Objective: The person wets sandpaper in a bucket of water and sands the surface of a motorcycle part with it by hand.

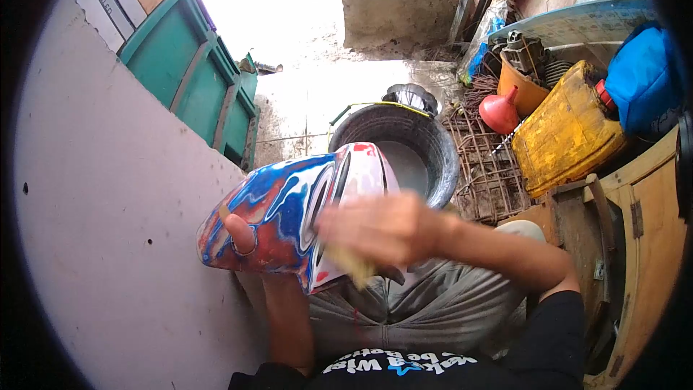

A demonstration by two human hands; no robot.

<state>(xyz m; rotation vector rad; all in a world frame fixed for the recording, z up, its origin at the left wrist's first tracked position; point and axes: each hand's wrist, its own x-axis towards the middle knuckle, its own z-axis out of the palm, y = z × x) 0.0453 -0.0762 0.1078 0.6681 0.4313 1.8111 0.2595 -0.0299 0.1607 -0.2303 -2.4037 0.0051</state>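
A curved motorcycle body panel [285, 184] is propped over my lap, its worn paint showing patches of blue, red, white and pinkish layers. From beneath, my left hand [242, 237] holds it; a finger or thumb pokes out through a hole near the left end, and the rest is hidden under the panel. Over the panel's right part, my right hand [382, 231] is smeared by motion. Pressed under its fingers is a yellowish piece of sandpaper [351, 266], also blurred.
Just beyond the panel stands a black bucket [440, 166] of cloudy water. A wall [108, 195] runs close on the left, with a green cabinet [191, 65] behind it. At right are a yellow jerrycan [570, 130], a red funnel [499, 110] and a wooden cabinet [650, 245].
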